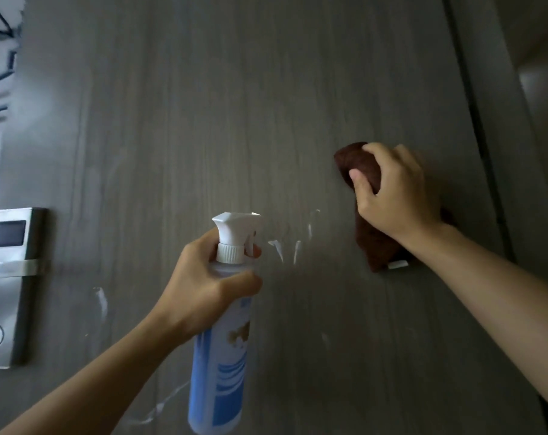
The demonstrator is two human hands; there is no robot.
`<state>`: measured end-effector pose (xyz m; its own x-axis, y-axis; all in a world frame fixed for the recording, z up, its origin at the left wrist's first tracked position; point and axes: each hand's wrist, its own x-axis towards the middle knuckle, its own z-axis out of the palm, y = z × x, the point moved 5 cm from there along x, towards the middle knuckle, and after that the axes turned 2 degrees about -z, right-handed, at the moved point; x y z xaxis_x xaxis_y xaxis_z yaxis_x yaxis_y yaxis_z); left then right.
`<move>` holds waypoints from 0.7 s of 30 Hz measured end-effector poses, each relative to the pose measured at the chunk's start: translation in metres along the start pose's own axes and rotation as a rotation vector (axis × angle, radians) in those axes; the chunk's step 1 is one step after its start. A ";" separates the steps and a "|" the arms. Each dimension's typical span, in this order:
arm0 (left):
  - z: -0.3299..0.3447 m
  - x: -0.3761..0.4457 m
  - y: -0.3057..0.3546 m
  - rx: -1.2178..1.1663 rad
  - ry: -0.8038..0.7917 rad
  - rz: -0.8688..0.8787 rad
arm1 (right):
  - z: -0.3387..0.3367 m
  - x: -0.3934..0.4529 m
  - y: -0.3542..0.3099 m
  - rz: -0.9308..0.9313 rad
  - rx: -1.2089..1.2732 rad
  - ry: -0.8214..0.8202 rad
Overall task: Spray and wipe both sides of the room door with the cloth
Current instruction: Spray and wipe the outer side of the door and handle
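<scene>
Left hand [200, 287] grips spray bottle [222, 365]; right hand [398, 193] presses bunched cloth [365, 171] against door [235, 105].

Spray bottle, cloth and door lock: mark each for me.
spray bottle [222, 356], head view, blue body below the hand
cloth [365, 171], head view, upper folded end
door lock [7, 277], head view, metal plate

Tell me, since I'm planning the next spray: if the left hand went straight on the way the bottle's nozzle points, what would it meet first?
Probably the door itself, about where the white streaks lie. Nothing shows between the left hand, its bottle and that surface, though depth is unclear.
</scene>
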<state>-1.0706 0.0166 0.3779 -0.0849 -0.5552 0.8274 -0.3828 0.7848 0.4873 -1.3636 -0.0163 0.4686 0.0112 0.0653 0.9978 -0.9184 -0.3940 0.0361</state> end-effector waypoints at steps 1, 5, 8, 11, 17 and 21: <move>0.003 0.004 0.004 -0.002 0.002 0.006 | 0.002 0.003 -0.001 -0.015 -0.018 0.001; 0.009 0.017 0.012 -0.028 0.001 0.029 | 0.006 0.005 0.001 -0.061 -0.098 0.054; 0.016 0.021 0.016 -0.008 -0.022 0.043 | 0.008 0.003 0.003 -0.071 -0.115 0.068; 0.024 0.020 0.014 -0.050 -0.043 0.042 | 0.006 0.002 0.001 -0.073 -0.125 0.076; 0.024 0.009 -0.002 -0.094 -0.055 0.047 | 0.005 -0.002 0.000 -0.064 -0.214 0.053; 0.008 0.004 -0.015 -0.182 -0.113 0.021 | 0.006 -0.005 -0.002 -0.036 -0.257 -0.001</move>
<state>-1.0724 0.0005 0.3715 -0.1979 -0.5578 0.8060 -0.2085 0.8274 0.5214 -1.3596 -0.0218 0.4640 0.0457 0.0737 0.9962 -0.9878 -0.1455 0.0561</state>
